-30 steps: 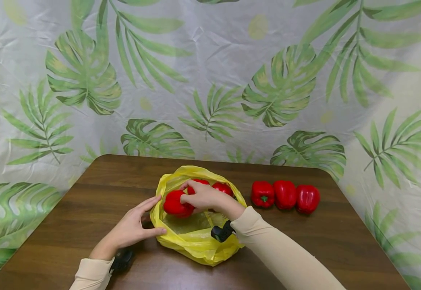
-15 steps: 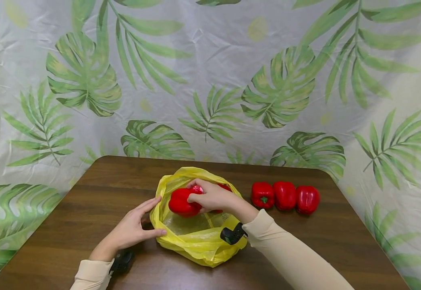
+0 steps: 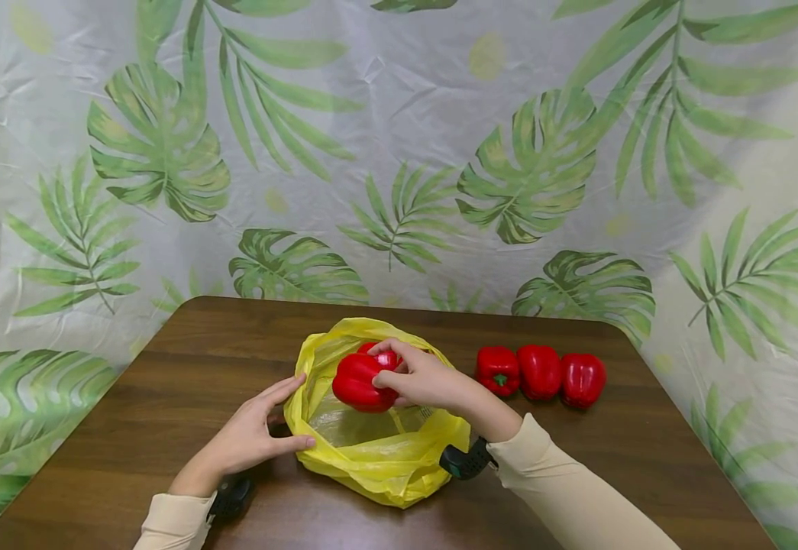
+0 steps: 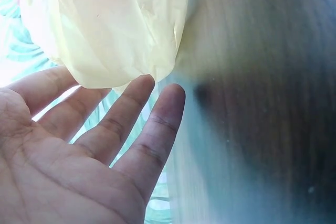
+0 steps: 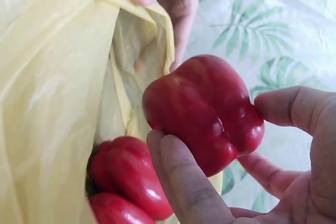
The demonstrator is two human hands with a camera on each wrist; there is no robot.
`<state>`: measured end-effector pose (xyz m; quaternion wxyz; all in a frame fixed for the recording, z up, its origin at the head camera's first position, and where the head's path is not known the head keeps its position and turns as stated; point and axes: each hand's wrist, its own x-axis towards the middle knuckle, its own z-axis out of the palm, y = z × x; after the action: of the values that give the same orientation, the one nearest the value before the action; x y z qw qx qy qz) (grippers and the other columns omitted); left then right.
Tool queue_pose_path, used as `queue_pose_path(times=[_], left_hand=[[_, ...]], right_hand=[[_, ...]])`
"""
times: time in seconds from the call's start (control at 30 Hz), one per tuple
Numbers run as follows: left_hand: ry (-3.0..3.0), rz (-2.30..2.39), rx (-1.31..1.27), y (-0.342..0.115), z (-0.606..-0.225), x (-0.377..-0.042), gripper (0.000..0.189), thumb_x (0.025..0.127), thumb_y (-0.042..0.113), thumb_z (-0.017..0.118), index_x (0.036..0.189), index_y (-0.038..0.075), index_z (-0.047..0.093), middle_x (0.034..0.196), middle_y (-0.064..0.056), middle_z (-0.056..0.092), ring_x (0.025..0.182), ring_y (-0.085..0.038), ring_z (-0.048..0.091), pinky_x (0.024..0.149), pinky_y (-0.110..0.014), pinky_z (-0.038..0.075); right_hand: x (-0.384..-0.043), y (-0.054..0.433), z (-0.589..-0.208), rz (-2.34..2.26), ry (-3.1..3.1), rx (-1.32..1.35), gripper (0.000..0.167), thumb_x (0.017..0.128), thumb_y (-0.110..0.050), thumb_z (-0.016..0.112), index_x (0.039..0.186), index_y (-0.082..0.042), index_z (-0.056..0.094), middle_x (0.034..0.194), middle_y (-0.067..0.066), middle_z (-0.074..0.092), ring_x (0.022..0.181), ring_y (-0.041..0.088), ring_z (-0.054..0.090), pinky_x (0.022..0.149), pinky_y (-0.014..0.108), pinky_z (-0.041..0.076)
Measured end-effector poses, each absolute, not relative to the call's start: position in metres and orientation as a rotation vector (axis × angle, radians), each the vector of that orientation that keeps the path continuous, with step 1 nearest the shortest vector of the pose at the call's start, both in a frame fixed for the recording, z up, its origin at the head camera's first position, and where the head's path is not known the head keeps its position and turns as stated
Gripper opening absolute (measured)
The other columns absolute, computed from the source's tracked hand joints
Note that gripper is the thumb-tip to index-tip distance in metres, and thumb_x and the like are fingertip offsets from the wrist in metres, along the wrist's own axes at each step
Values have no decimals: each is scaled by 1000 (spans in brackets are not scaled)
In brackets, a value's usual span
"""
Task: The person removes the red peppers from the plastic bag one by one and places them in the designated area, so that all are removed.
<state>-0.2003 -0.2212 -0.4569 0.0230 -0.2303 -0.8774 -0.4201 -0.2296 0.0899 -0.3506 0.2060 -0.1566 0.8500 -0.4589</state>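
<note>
My right hand (image 3: 429, 380) grips a red bell pepper (image 3: 360, 384) above the mouth of a yellow plastic bag (image 3: 388, 458). In the right wrist view the thumb and fingers surround this pepper, its lobed end showing. Two more red bell peppers (image 5: 134, 177) lie inside the bag below it; the right hand mostly covers them in the head view. On the bag's left side, my left hand (image 3: 243, 434) touches the rim with spread fingers and thumb. The left wrist view shows its fingers (image 4: 107, 129) nearly straight against the outside of the plastic.
Three red bell peppers (image 3: 539, 373) stand in a row to the right of the bag on the brown wooden table (image 3: 185, 367). Behind the table hangs a leaf-patterned cloth (image 3: 412, 122).
My right hand has carried the gripped bell pepper a little to the right over the bag's opening. The left hand and the bag have stayed almost in place.
</note>
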Motion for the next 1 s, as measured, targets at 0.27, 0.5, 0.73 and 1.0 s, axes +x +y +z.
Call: queue_pose_path(times=[0.27,0.5,0.73,1.0], left_hand=[[-2714,-1315,-718,-221,-456,-200,99,84,35,94,162,-1,44,166,-27,45,144,-46,54,98,-42,64],[-2716,-1312,-710,-221,-458,-201,99,84,35,94,162,-1,44,166,-26,44,144,-45,54,98,-40,63],[-2730,-1294,-695,-220,-461,-202,100,84,38,94,162,1,44,167,-25,44,145,-45,54,99,-41,63],[-2742,-1302,-677,-220,-462,-202,100,84,39,93,163,2,44,167,-25,44,146,-45,53,99,-40,63]], right_hand=[[-224,108,-352,-1314,2398,-411,47,101,-28,69,146,-20,56,127,16,68,105,22,72,85,38,67],[-220,126,-350,-1331,2431,-404,48,103,-28,68,148,-21,54,131,20,67,109,24,73,89,44,67],[-216,140,-354,-1410,2385,-380,47,105,-24,67,149,-18,52,133,23,64,113,27,71,94,48,66],[-206,155,-356,-1481,2359,-331,51,105,-25,67,152,-19,49,130,22,62,113,27,70,92,46,66]])
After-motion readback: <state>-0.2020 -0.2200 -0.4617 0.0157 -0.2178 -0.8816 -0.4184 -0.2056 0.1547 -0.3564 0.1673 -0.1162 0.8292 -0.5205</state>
